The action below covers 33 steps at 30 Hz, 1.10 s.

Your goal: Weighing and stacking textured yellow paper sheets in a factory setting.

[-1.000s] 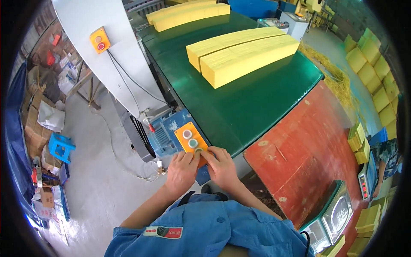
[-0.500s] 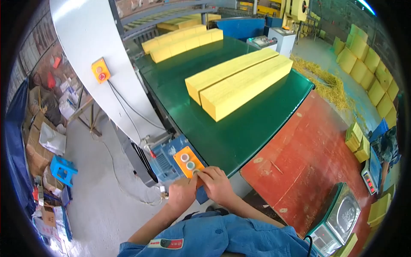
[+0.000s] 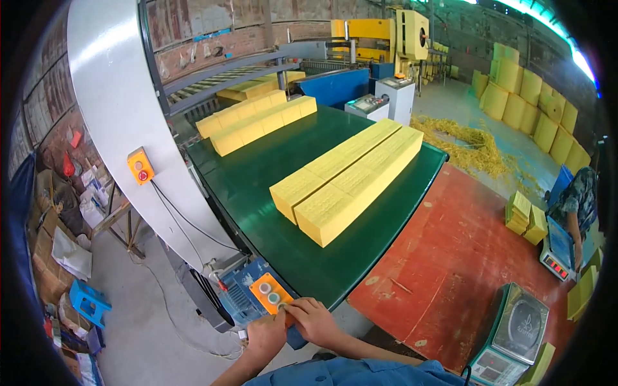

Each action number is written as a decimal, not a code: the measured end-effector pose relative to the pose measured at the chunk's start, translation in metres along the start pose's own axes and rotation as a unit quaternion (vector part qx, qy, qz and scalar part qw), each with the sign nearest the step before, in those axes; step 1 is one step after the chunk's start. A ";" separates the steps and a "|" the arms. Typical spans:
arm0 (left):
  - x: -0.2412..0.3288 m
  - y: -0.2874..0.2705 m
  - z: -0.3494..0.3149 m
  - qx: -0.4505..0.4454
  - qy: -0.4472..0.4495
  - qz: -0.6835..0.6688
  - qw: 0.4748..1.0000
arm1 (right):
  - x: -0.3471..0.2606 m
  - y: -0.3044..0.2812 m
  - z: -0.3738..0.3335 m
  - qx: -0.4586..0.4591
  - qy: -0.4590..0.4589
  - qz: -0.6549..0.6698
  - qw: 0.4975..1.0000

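Down at the near corner of the green conveyor belt (image 3: pixel 257 193), both hands, right hand (image 3: pixel 315 321) and left hand (image 3: pixel 266 336), rested on the orange push-button box (image 3: pixel 270 296), fingers seemingly pressed flat rather than closed around it, a rigid fixed housing best worked by fingertip on its buttons.

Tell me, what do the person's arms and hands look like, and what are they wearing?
Both hands, the left hand and the right hand, are bare, with no gloves, rings or watch showing. The forearms are bare too. Lower down comes a blue work shirt with short or rolled-up sleeves.
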<state>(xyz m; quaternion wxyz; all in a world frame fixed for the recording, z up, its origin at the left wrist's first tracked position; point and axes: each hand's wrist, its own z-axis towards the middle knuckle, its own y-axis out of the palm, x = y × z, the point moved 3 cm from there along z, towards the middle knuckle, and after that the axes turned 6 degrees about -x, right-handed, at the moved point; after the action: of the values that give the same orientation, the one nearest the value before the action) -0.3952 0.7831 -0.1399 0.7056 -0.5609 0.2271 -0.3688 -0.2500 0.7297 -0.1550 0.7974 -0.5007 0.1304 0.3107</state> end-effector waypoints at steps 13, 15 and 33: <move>0.002 -0.005 0.005 -0.007 -0.013 -0.012 1.000 | -0.001 -0.004 0.004 0.001 0.004 0.021 1.000; 0.001 -0.006 0.005 -0.004 -0.021 -0.006 1.000 | -0.003 -0.006 0.006 0.012 0.013 0.035 0.999; -0.001 -0.008 0.008 0.025 0.022 -0.010 0.999 | -0.004 0.000 0.005 0.033 0.024 0.011 0.999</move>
<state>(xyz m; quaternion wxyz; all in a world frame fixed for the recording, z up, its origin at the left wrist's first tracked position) -0.3921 0.7882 -0.1303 0.7107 -0.5367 0.2280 -0.3936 -0.2534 0.7326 -0.1502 0.8065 -0.4799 0.1652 0.3032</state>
